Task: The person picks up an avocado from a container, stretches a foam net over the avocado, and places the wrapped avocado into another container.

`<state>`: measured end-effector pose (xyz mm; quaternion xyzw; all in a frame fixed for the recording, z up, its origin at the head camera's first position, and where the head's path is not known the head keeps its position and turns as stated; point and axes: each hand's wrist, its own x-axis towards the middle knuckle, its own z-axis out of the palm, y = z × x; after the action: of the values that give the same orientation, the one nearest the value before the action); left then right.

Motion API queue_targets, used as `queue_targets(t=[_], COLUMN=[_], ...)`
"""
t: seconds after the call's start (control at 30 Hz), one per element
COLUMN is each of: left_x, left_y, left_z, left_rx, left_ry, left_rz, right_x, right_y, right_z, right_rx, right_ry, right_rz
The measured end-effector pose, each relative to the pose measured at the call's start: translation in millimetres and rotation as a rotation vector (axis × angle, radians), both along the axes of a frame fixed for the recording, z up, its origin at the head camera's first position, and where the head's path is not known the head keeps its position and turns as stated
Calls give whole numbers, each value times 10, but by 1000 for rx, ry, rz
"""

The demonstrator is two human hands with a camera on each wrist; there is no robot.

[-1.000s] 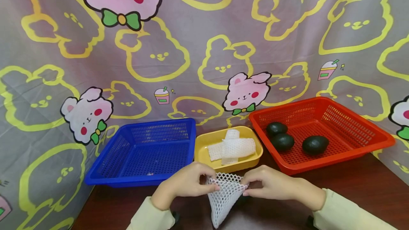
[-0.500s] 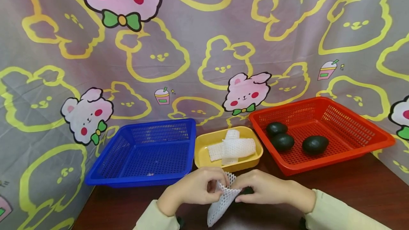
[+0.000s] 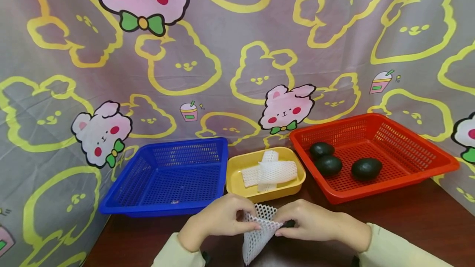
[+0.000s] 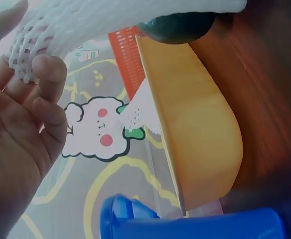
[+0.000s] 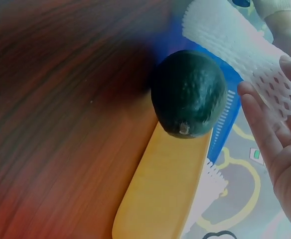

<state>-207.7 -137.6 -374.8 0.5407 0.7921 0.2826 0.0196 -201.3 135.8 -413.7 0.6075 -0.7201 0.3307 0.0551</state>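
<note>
A white foam fruit net (image 3: 257,240) hangs mouth-up between the two hands, its closed end pointing down. On the left of its rim, the left hand (image 3: 227,219) pinches the mesh between thumb and fingers. The right hand (image 3: 309,219) pinches the rim's other side, some fingers reaching into the mouth. A dark green avocado (image 5: 188,94) sits on the table just behind the net, apart from the fingers in the right wrist view. In the head view the right hand mostly hides it. The left wrist view shows only the avocado's lower part (image 4: 180,27) below the net.
Beyond the hands stands a yellow tray (image 3: 237,193) with several white foam nets (image 3: 278,171). A blue basket (image 3: 159,209) is to its left. At the right, a red basket (image 3: 400,184) holds three avocados (image 3: 366,169). A patterned cloth hangs behind.
The hands first drew together, narrowing the net's mouth, then moved slightly apart, so the mouth is wider again. Baskets and tray have stayed put.
</note>
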Motion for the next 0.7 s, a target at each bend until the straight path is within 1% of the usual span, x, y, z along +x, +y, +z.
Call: queue_targets(t=[0.13, 0.33, 0.47, 0.6, 0.7], left_x=[-25, -68, -74, -80, -92], left_y=[-45, -109, -146, -162, -147], left_z=[8, 25, 29, 8, -22], left_rx=[-12, -5, 2, 17, 39], left_ry=[6, -8, -8, 0, 16], left_rz=[34, 93, 114, 116, 97], right_x=[-5, 2, 8, 9, 4], right_y=[30, 59, 88, 120, 109], right_z=[0, 9, 3, -11, -14], right_rx=[3, 27, 29, 22, 15], right_ry=[-3, -62, -81, -105, -99], right_rz=[-19, -60, -65, -60, -54])
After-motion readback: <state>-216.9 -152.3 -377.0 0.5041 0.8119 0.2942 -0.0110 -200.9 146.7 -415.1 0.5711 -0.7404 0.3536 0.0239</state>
